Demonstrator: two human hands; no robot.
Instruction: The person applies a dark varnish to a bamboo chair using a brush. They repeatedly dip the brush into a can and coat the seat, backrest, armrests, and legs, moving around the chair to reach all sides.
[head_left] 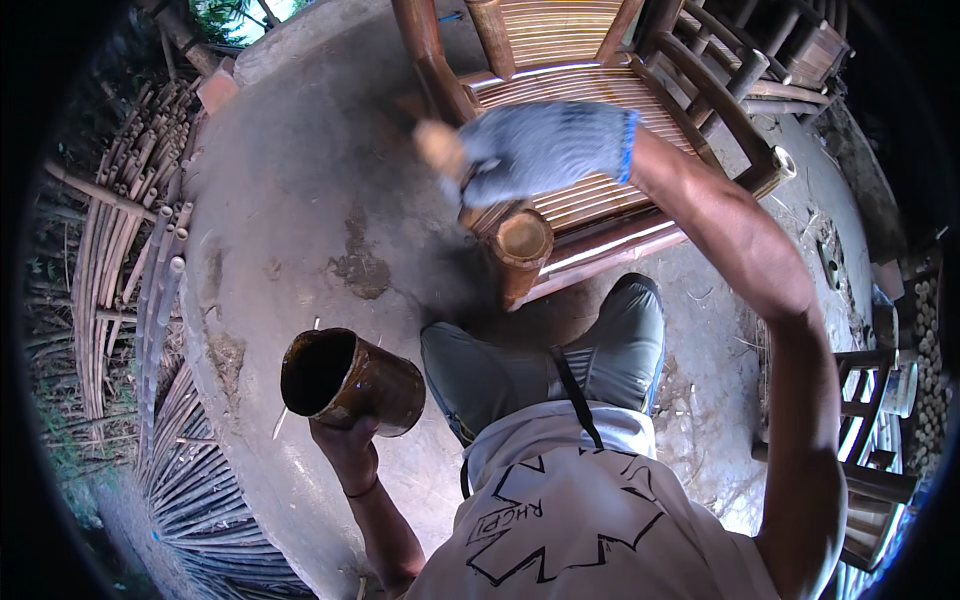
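My left hand point(350, 447) is wrapped round the lower side of a brown-stained cylindrical can point(385, 390). The can tilts to the left, its dark mouth showing; what is inside cannot be made out. My right hand point(545, 150) wears a grey knitted glove with a blue cuff and is smeared by motion. It is over the left armrest of a glossy brown bamboo chair point(610, 240). A blurred tan shape point(440, 150) sticks out at its fingertips; whether this is bare fingers or a held thing cannot be told. Below the glove is the armrest's round cut end point(525, 235).
Stacked bamboo poles point(125, 230) line the left side, with a fan of thin sticks point(210, 510) below them. More bamboo furniture point(760, 75) stands at the far right, and another wooden frame point(875, 450) at the near right. A stained concrete floor point(290, 200) lies under everything.
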